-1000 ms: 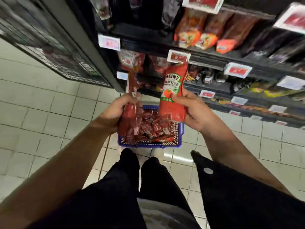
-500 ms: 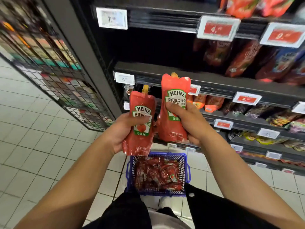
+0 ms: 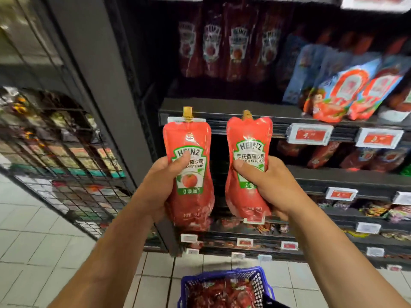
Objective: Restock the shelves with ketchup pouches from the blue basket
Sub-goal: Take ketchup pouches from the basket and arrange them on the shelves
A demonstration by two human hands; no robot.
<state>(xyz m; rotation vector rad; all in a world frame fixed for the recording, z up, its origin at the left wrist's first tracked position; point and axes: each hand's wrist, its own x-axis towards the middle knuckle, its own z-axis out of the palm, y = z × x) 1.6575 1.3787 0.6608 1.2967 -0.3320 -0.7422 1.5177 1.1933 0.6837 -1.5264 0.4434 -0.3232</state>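
Observation:
My left hand (image 3: 159,185) grips a red Heinz ketchup pouch (image 3: 191,192) upright, thumb across its label. My right hand (image 3: 266,185) grips a second red ketchup pouch (image 3: 248,134) the same way, beside the first. Both pouches are held in front of the dark shelf edge (image 3: 278,121). On that shelf, at the back, stands a row of several matching Heinz pouches (image 3: 222,45). Below, at the bottom of the view, the blue basket (image 3: 193,283) sits on the floor with several more red pouches inside.
Blue and red sauce bags (image 3: 347,92) lean on the shelf to the right. Price tags (image 3: 309,135) line the shelf edges, with lower shelves full of packets. A grey upright post (image 3: 104,90) and a wire mesh rack (image 3: 57,161) stand left, over white floor tiles (image 3: 33,241).
Both hands rose from the basket, each with a pouch, up to the shelf. The view tilted upward, so the basket sank to the bottom edge.

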